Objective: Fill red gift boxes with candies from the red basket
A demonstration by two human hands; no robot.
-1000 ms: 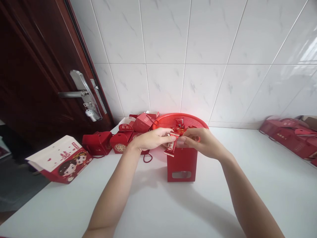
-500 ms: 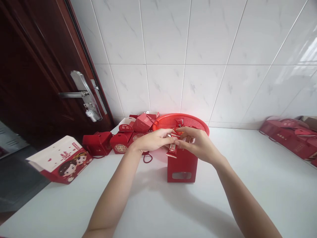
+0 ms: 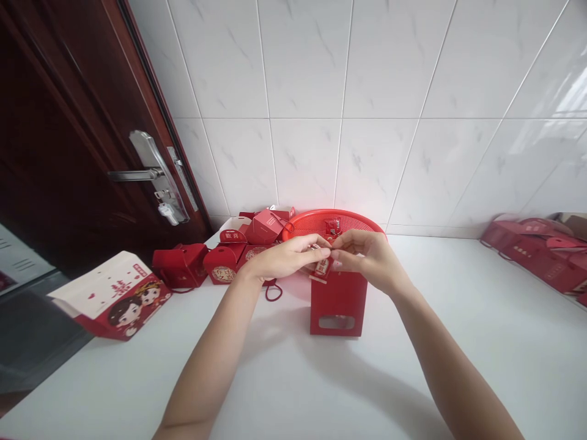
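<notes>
A small red wrapped candy [image 3: 322, 267] with pale lettering hangs at the fingertips, over the top of an upright red gift box [image 3: 338, 300] with an oval window. My left hand [image 3: 293, 253] is closed, its thumb and fingers pinching the candy from the left. Pressed together at the candy's upper end are the thumb and fingers of my right hand [image 3: 362, 256], touching the left fingertips. The box's opening is hidden behind my hands. Just behind stands a red plastic basket [image 3: 367, 221], with another red packet [image 3: 332, 226] showing inside it.
Several red gift boxes [image 3: 222, 263] with cords are grouped left of the basket. A white and red box with cartoon figures [image 3: 123, 293] sits at the table's left edge. More red boxes [image 3: 536, 250] lie far right. A tiled wall [image 3: 302, 159] backs the white table [image 3: 275, 379].
The candy has tilted and risen slightly between my fingers. My right hand has turned a little, its fingertips now closer together against the left ones.
</notes>
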